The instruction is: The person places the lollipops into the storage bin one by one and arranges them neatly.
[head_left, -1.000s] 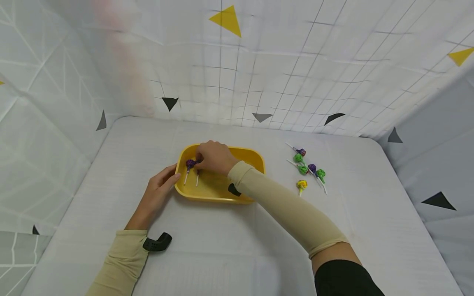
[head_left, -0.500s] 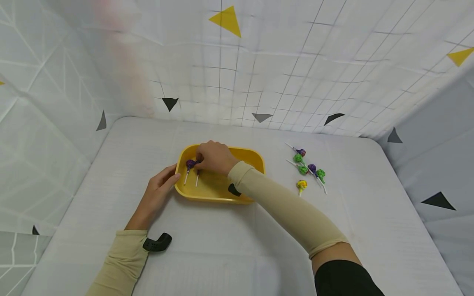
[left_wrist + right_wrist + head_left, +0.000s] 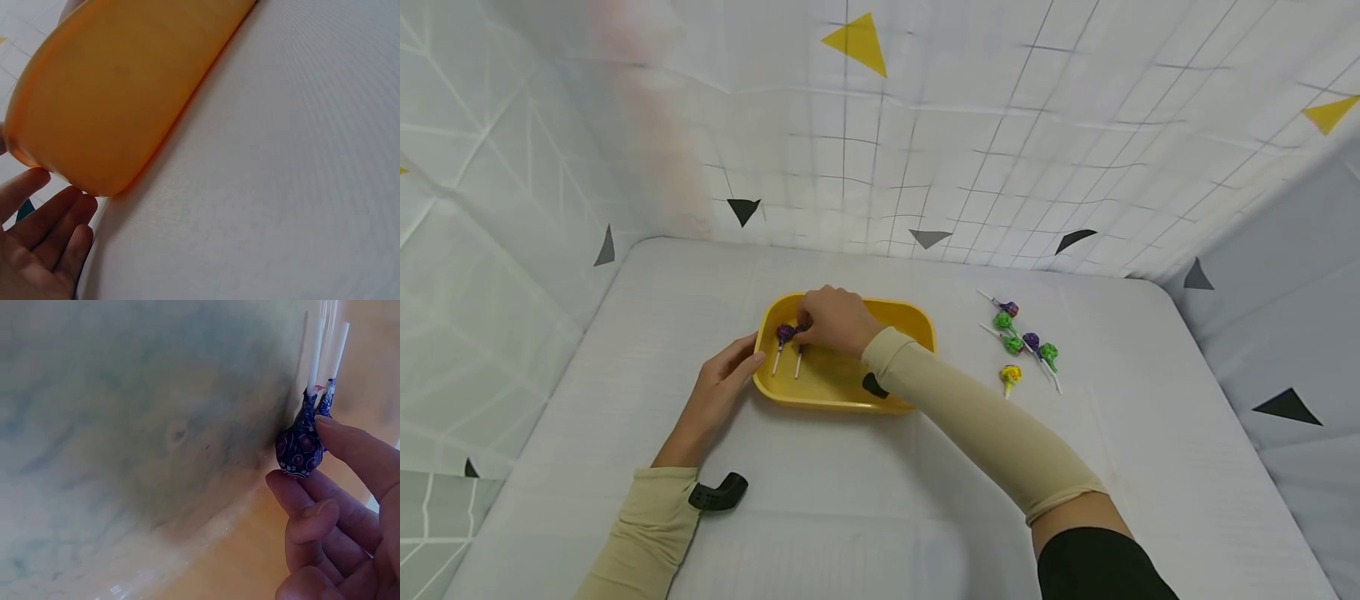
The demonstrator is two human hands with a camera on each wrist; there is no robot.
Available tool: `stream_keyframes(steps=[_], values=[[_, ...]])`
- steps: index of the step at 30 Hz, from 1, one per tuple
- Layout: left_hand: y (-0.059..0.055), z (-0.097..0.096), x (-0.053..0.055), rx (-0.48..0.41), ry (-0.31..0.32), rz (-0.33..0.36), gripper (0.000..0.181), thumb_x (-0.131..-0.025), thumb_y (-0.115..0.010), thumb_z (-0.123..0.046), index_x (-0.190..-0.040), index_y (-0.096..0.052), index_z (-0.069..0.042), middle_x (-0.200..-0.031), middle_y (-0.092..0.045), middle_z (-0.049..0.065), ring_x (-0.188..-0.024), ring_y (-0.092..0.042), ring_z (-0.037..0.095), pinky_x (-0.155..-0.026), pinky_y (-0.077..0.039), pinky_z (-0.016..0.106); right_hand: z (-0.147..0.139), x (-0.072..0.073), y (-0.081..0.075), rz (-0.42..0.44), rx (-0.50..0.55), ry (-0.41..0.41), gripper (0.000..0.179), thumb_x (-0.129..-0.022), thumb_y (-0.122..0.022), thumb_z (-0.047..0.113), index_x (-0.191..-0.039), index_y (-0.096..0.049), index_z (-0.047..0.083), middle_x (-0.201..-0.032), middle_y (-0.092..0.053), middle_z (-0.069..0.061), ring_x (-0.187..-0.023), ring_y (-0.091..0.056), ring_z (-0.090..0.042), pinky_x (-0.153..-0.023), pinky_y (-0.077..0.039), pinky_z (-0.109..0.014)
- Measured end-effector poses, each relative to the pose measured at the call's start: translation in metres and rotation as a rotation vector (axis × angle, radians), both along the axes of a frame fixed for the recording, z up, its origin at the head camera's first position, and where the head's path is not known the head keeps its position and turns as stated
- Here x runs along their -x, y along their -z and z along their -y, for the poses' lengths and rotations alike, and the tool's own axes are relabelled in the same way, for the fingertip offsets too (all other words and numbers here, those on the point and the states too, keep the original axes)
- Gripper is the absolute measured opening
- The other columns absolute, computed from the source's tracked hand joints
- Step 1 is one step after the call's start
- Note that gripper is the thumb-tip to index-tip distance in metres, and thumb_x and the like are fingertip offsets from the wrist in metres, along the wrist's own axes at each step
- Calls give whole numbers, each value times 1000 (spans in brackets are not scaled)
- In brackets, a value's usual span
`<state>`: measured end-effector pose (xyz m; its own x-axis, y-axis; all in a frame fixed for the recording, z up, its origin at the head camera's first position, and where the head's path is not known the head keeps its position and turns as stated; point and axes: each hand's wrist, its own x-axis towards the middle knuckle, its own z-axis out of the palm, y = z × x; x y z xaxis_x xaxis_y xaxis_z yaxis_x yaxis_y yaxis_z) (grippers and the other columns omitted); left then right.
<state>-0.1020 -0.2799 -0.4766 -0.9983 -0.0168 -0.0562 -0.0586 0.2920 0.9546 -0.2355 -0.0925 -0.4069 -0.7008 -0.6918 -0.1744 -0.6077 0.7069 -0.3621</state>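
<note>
On the bench [image 3: 820, 517] sits a yellow tray [image 3: 835, 394], which the left hand [image 3: 722, 390] touches with loosely extended fingers. Inside, the right hand [image 3: 838, 321] has its grip pinched narrowly on a purple lollipop [image 3: 300, 448], beside a second lollipop [image 3: 785, 332]. Placing seems underway; next probably needs gentle release.

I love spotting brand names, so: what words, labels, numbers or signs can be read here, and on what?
Readable text: none.
Purple lollipops in the yellow tray: wrapper print too small and blurred to read.
Loose lollipops on the table: wrappers too small to read.
Yellow tray: no lettering visible.
Wall triangles: plain shapes, no text.
</note>
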Motion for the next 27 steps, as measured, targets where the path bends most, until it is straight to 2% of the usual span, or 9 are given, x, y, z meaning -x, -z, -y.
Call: stream_keyframes(steps=[15,27], values=[[0,0,-1,-25,2,-1,58,-108,-53,-42,-157,-45,-14,-162,-45,9,-152,-39,28,-126,-33,51,0,2,4,-16,-2,-5,24,-93,-78,40,-100,-78,16,-91,-73,4,-76,-62,-11,-66,-53,-24],[-1,0,-1,-27,3,-1,53,-109,-53,-37,-156,-46,-14,-161,-47,9,-151,-41,26,-126,-34,51,0,2,5,-13,-11,-2,26,-94,-77,40,-101,-78,16,-91,-73,4,-76,-62,-11,-67,-54,-24]])
